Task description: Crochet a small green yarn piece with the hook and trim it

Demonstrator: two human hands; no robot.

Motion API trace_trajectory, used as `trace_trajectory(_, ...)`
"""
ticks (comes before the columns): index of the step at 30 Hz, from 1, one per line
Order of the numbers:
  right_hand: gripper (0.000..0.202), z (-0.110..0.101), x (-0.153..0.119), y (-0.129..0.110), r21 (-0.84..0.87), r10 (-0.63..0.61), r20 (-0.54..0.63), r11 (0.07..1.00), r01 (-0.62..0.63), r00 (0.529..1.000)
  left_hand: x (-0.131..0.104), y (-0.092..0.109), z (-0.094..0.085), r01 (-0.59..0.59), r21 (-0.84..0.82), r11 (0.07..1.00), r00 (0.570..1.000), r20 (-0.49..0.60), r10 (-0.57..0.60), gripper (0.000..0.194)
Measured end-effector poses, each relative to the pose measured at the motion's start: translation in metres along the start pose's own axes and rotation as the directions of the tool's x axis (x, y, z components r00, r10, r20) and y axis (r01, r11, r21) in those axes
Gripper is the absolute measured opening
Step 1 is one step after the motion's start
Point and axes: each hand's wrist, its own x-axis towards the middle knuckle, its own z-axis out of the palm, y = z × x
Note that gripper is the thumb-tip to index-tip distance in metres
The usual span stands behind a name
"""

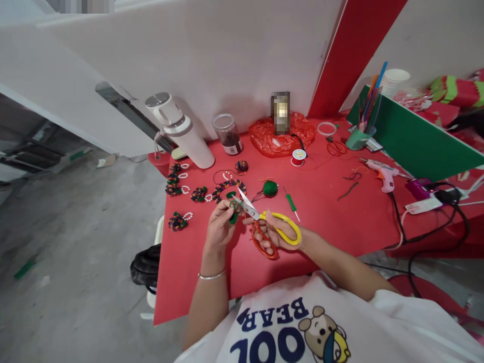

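Note:
My left hand [221, 222] pinches a small green yarn piece [234, 212] over the front part of the red table. The scissors [282, 229], with one yellow and one red handle, are in my right hand [266, 232]. Their blades are spread and point at the green piece. Just beyond lies a multicoloured braided ring [217, 192], partly hidden by my left hand. A green yarn ball [269, 188] and a green-handled hook [291, 202] rest past the scissors. Several multicoloured yarn pieces with white bead loops [177, 221] sit at the table's left side.
At the back stand a white bottle [194, 143], a clear jar [229, 136] and a phone-like object on a red plastic bag [260, 137]. A thread spool [298, 158] is mid-table. Rightward are a pink glue gun [385, 176], a power strip [423, 203] with cables and a green board [412, 136].

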Motion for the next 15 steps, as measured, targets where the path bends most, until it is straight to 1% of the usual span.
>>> trace_trajectory(3,0.066,0.001,-0.001,-0.002,0.049,0.026,0.039,0.998,-0.028,0.999,-0.001,-0.003,0.002,-0.044,0.006,0.999,0.999,0.030,0.044,0.034)
trace_trajectory(5,0.070,0.004,-0.004,-0.004,0.086,0.047,0.074,0.995,-0.053,0.996,-0.002,-0.004,0.003,-0.094,-0.001,0.996,0.995,0.020,0.094,0.034)
trace_trajectory(9,0.070,0.011,-0.010,-0.008,0.144,0.076,0.087,0.986,-0.088,0.993,-0.003,-0.007,0.009,-0.208,0.008,0.978,0.977,-0.053,0.208,0.034)
trace_trajectory(12,0.068,0.015,-0.012,-0.009,0.160,0.073,0.062,0.984,-0.082,0.995,-0.004,-0.009,0.013,-0.222,0.041,0.974,0.970,-0.090,0.225,0.037)
trace_trajectory(15,0.069,0.014,-0.011,-0.007,0.172,0.079,0.069,0.981,-0.089,0.995,-0.004,-0.011,0.015,-0.248,0.041,0.968,0.958,-0.140,0.251,0.041)
